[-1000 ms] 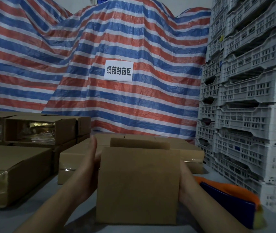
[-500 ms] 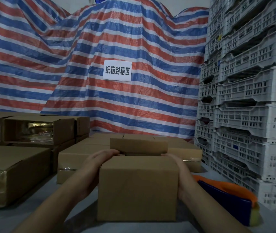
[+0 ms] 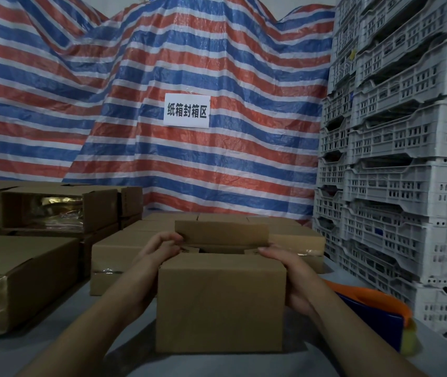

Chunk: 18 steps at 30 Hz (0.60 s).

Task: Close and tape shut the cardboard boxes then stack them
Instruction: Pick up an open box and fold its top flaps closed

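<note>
A small brown cardboard box (image 3: 219, 300) stands on the grey table right in front of me. Its near flap lies folded down, and the far flap (image 3: 221, 234) still stands upright, so a dark gap shows between them. My left hand (image 3: 160, 250) curls over the box's top left corner with the fingertips at the far flap's left end. My right hand (image 3: 289, 270) clasps the top right edge and right side. An orange and blue tape dispenser (image 3: 374, 314) lies to the right of the box.
Taped boxes (image 3: 18, 276) sit at the left, with a second stack (image 3: 59, 208) behind them and more flat boxes (image 3: 119, 248) beyond the one I hold. White plastic crates (image 3: 407, 159) tower on the right. A striped tarp with a paper sign (image 3: 187, 110) hangs behind.
The tall near flap has been folded down onto the box. My hands rose from the box's sides to its top corners, fingers curling over the edge.
</note>
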Motion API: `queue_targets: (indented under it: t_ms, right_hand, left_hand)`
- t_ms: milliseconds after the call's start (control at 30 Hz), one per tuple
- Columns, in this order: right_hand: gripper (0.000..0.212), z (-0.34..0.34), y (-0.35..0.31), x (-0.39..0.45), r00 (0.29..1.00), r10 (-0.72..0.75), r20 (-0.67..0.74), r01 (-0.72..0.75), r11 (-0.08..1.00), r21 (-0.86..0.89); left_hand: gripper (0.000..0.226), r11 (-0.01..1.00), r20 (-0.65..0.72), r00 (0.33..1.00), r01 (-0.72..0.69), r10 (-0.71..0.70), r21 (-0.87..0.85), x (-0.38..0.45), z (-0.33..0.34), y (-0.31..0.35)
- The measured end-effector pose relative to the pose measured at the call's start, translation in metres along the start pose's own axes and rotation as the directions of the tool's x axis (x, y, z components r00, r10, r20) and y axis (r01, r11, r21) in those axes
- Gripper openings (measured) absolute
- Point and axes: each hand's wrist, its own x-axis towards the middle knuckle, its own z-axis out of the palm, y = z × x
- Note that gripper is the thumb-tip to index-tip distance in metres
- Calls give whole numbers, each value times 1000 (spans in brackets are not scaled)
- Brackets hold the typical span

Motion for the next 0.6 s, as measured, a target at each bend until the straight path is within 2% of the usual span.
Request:
queue_targets:
  t_ms: [133,267,433,600]
  right_hand:
    - [52,-2,1,1,1000,-8,9,8,1000,-18]
    - [41,-2,1,1,999,-20,29,21,1000,-22]
    - [31,-2,1,2,999,-30,33,32,998,-62]
    - [35,-3,3,1,999,-23,28,25,998,-64]
  left_hand:
    - [38,991,21,995,-95,98,-98,1,0,-1]
    - [51,985,43,989,-137,142,-106,5,-2,-2]
    - [45,981,-15,981,-192,192,-1,5,-1,-2]
    - [18,972,-34,977,-208,213,109,2,-4,-2]
